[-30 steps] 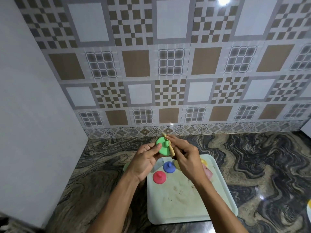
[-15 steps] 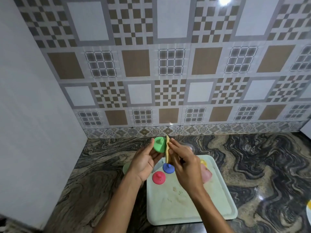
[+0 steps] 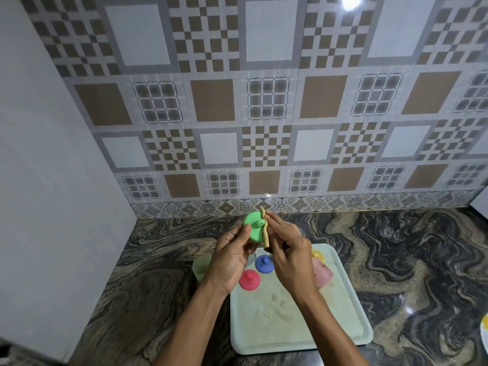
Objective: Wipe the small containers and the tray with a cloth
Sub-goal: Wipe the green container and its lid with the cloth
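My left hand [image 3: 231, 260] holds a green knobbed lid [image 3: 254, 228] up above the counter, knob side toward me. My right hand [image 3: 289, 249] pinches a folded yellowish cloth [image 3: 265, 233] against the lid's right edge. Below them lies a pale green tray [image 3: 338, 326] with brown smears on its surface. On the tray's far end sit a red lid [image 3: 249, 280], a blue lid [image 3: 264, 263], a pink container [image 3: 322, 276] and a yellow piece [image 3: 317, 255], partly hidden by my right hand.
A light green cup [image 3: 201, 268] stands on the marble counter just left of the tray, partly behind my left wrist. A white wall panel closes the left side and a tiled wall the back. A yellow-and-white object [image 3: 484, 328] shows at the right edge.
The green lid turned from facing me to nearly edge-on, then back to show its knob. The cloth stays pressed at its right edge; both hands stayed nearly in place.
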